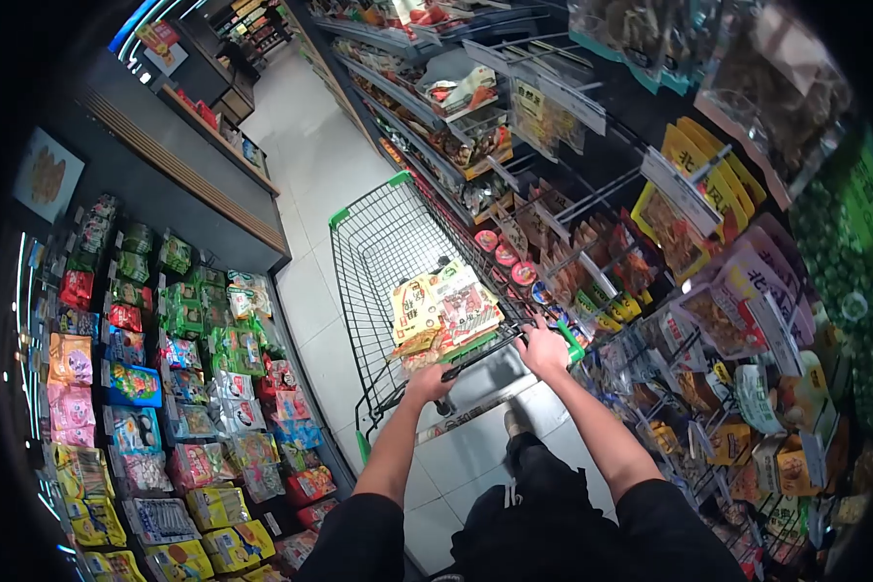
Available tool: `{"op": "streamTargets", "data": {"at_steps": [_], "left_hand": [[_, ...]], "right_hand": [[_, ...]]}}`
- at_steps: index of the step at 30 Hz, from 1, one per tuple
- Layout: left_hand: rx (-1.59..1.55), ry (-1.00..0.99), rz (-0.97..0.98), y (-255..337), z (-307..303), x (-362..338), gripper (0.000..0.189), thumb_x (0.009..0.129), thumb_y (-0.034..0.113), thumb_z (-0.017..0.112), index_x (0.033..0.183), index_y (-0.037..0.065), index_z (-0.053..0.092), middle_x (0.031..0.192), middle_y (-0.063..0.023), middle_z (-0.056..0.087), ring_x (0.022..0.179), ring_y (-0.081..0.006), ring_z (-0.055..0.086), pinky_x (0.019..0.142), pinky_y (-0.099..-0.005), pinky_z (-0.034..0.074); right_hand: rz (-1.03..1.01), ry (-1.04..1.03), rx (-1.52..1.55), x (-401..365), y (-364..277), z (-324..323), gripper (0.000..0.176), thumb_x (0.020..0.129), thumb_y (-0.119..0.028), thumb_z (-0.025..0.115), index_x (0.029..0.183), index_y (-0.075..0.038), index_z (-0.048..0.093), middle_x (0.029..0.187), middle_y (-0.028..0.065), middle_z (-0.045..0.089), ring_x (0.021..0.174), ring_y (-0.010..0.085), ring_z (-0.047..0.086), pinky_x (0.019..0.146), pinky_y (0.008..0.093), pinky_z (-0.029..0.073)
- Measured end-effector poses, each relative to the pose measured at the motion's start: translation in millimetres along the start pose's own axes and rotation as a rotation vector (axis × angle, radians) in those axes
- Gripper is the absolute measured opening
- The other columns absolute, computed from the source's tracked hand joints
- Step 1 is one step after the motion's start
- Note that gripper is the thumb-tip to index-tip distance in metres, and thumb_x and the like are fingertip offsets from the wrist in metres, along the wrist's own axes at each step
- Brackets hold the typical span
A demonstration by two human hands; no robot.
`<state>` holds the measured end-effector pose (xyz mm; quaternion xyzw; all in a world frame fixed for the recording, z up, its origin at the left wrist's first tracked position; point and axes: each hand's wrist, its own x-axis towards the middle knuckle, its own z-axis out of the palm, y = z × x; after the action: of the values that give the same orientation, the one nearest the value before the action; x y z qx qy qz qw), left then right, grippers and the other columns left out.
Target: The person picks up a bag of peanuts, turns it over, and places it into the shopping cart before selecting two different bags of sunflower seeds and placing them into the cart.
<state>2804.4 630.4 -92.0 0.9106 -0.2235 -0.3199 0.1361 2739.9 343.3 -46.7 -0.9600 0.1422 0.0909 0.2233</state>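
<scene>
A wire shopping cart (359, 257) with green corner caps stands in front of me, tilted in the view. Both hands are closed around its handlebar (490, 351). My left hand (429, 385) grips the bar left of the middle. Close to the green right end, my right hand (543, 347) is wrapped over it. Inside the basket, near the handle, lie several packaged foods: a cream and yellow bag (415, 306) and a red and white packet (468, 312) beside it. Parts of the lower packages are hidden under these.
Snack racks (189, 407) full of colourful bags line the left side. On the right, shelves with hanging packets (694, 209) come close to the cart, their price-tag rails (684, 189) sticking out. A tiled aisle (310, 160) runs ahead, past a wood-trimmed counter (189, 179).
</scene>
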Motion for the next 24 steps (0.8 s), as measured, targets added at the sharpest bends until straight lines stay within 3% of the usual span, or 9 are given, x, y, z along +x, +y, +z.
{"op": "streamTargets", "data": {"at_steps": [6,10,15,22,23,24], "left_hand": [[-0.026,0.066,0.043,-43.6,-52.5,43.8,0.026,0.085,0.036,0.06,0.095,0.012,0.065,0.091,-0.0174,0.069,0.09,-0.0367,0.065,0.079,-0.0464,0.051],[-0.021,0.069,0.028,-63.8,-92.5,71.1,0.028,0.085,0.037,0.061,0.099,0.013,0.066,0.093,-0.0189,0.069,0.092,-0.0367,0.065,0.081,-0.0466,0.051],[-0.008,0.088,-0.09,-82.2,-150.6,99.0,0.038,0.082,0.037,0.064,0.113,0.016,0.068,0.104,-0.0139,0.071,0.099,-0.0322,0.066,0.09,-0.0426,0.051],[-0.003,0.108,-0.076,-135.9,-217.8,166.2,0.035,0.085,0.044,0.06,0.106,0.019,0.071,0.094,-0.0138,0.071,0.094,-0.0313,0.067,0.085,-0.0447,0.051],[0.047,0.011,-0.12,-138.7,-235.9,176.0,0.04,0.083,0.044,0.061,0.111,0.016,0.069,0.105,-0.015,0.07,0.1,-0.0324,0.066,0.09,-0.0433,0.051],[0.064,0.041,-0.103,-146.7,-245.8,186.0,0.039,0.083,0.043,0.061,0.11,0.016,0.069,0.105,-0.0155,0.07,0.1,-0.0327,0.066,0.089,-0.0437,0.051]], "right_hand": [[-0.065,0.074,-0.057,75.6,-39.7,2.0,0.037,0.088,-0.04,0.062,0.111,-0.011,0.066,0.14,0.0161,0.049,0.093,0.0388,0.067,0.082,0.0472,0.055],[-0.035,0.043,-0.072,122.3,-72.9,-9.5,0.037,0.088,-0.039,0.062,0.112,-0.011,0.066,0.139,0.0169,0.049,0.09,0.0379,0.068,0.081,0.0468,0.055],[-0.064,-0.015,-0.069,188.9,-105.8,-8.5,0.038,0.089,-0.038,0.061,0.116,-0.012,0.063,0.135,0.0177,0.05,0.091,0.0372,0.069,0.079,0.0472,0.055],[-0.073,0.025,-0.023,288.1,-153.4,-3.9,0.038,0.087,-0.038,0.063,0.112,-0.01,0.068,0.134,0.019,0.054,0.088,0.0377,0.068,0.078,0.0468,0.056],[-0.083,0.072,-0.043,302.3,-162.0,-2.8,0.037,0.087,-0.038,0.063,0.111,-0.01,0.068,0.128,0.0171,0.057,0.087,0.0379,0.068,0.077,0.0469,0.056],[-0.072,0.049,-0.036,316.8,-170.8,-4.2,0.036,0.087,-0.037,0.063,0.111,-0.011,0.068,0.128,0.0164,0.056,0.088,0.0373,0.068,0.077,0.0469,0.056]]}}
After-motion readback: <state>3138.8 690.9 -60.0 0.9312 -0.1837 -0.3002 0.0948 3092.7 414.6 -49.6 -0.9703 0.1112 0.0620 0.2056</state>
